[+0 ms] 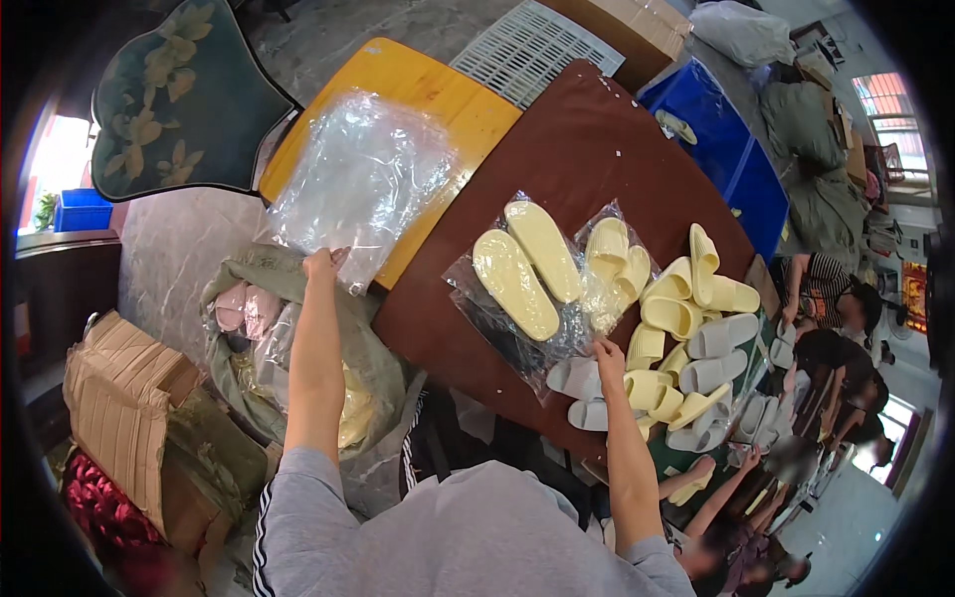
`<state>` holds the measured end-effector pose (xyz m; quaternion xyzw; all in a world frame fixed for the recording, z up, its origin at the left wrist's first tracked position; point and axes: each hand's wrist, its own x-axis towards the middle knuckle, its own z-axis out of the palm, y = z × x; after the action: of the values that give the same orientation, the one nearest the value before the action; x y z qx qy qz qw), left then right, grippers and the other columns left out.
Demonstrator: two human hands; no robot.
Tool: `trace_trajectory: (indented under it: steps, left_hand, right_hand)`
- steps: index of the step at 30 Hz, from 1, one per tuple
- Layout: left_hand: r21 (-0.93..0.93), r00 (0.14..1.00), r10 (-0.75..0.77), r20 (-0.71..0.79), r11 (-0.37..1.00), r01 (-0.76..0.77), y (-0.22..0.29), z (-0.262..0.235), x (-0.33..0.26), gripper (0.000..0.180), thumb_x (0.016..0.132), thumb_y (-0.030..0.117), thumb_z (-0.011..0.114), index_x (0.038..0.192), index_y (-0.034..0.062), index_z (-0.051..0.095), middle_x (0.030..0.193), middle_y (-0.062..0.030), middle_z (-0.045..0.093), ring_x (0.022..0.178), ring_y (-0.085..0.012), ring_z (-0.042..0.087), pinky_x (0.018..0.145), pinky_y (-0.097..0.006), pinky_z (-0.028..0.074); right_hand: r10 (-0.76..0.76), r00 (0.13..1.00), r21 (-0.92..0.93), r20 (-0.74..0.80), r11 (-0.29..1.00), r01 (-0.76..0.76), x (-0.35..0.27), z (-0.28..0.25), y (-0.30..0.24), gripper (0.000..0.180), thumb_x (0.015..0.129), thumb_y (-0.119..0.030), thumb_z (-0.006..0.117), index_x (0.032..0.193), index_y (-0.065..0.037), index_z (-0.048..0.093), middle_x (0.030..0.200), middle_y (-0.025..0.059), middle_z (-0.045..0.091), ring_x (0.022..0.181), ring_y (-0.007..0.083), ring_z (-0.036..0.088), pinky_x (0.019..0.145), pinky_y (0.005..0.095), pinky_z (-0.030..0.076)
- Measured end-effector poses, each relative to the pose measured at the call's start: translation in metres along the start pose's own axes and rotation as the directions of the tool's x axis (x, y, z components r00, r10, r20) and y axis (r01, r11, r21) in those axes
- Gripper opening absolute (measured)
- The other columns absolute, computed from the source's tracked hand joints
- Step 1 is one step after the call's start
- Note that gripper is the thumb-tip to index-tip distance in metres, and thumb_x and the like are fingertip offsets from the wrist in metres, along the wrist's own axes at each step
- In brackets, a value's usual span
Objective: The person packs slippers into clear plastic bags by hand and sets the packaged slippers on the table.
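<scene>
A dark brown table (pixel 577 169) fills the middle of the view, with a yellow wooden board (pixel 438 99) just beside its left edge. On the board lies a heap of clear plastic bags (pixel 358 179); the left hand (pixel 323 267) pinches the heap's lower edge, fingers closed on the film. On the table a clear bag holds a pair of pale yellow slippers (pixel 527 269). To its right sits a pile of yellow and grey slippers (pixel 686 348). The right hand (pixel 609 353) rests at the bag's lower right corner, fingers curled on the plastic.
</scene>
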<state>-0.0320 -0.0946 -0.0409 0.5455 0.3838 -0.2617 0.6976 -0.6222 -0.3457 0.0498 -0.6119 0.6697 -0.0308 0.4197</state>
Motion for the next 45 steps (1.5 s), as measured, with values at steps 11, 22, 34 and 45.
trace_trajectory:
  steps: [11, 22, 34, 45]
  left_hand:
    - [0.239, 0.988, 0.114, -0.105, 0.967, -0.086, 0.008, -0.039, -0.002, 0.041, 0.079, -0.002, 0.057, 0.113, -0.0092, 0.035, 0.106, -0.0284, 0.051, 0.090, -0.0452, 0.061, 0.071, -0.055, 0.057]
    - [0.652, 0.801, -0.269, 0.535, 0.734, -0.189, -0.108, -0.049, -0.199, 0.035, 0.092, 0.020, 0.050, 0.122, 0.0013, 0.051, 0.116, -0.0147, 0.058, 0.098, -0.0258, 0.061, 0.080, -0.037, 0.053]
    - [0.532, -0.115, -0.585, 0.803, 0.614, 0.583, -0.259, 0.026, -0.369, 0.070, 0.095, 0.056, 0.031, 0.146, 0.0086, 0.022, 0.142, -0.0174, 0.036, 0.127, -0.0376, 0.040, 0.104, -0.052, 0.035]
    - [0.601, -0.247, -0.559, 0.791, 0.639, 0.479, -0.273, 0.046, -0.442, 0.062, 0.098, 0.046, 0.031, 0.147, 0.0099, 0.019, 0.146, -0.0140, 0.030, 0.133, -0.0283, 0.031, 0.109, -0.043, 0.028]
  right_hand:
    - [0.314, 0.941, 0.587, 0.128, 0.741, -0.327, -0.002, -0.009, -0.072, 0.055, 0.080, -0.009, 0.068, 0.126, -0.002, 0.040, 0.109, 0.0125, 0.058, 0.079, 0.0146, 0.058, 0.061, 0.0257, 0.047]
    - [-0.565, 0.822, 0.198, -0.073, 0.799, 0.567, -0.002, -0.034, -0.117, 0.065, 0.077, 0.006, 0.047, 0.139, -0.012, 0.043, 0.139, 0.0093, 0.047, 0.067, 0.0069, 0.051, 0.060, 0.0224, 0.045]
    - [-0.894, 0.028, 0.203, 0.447, 0.132, 0.970, -0.281, -0.177, -0.183, 0.042, 0.069, 0.000, 0.061, 0.109, -0.013, 0.065, 0.112, 0.0013, 0.064, 0.115, 0.0263, 0.051, 0.097, 0.0416, 0.041]
    - [-0.643, 0.748, 0.621, 0.164, 0.657, 0.428, -0.301, -0.220, -0.022, 0.023, 0.072, 0.006, 0.043, 0.084, 0.002, 0.062, 0.121, 0.0155, 0.059, 0.119, 0.0255, 0.052, 0.094, 0.0339, 0.044]
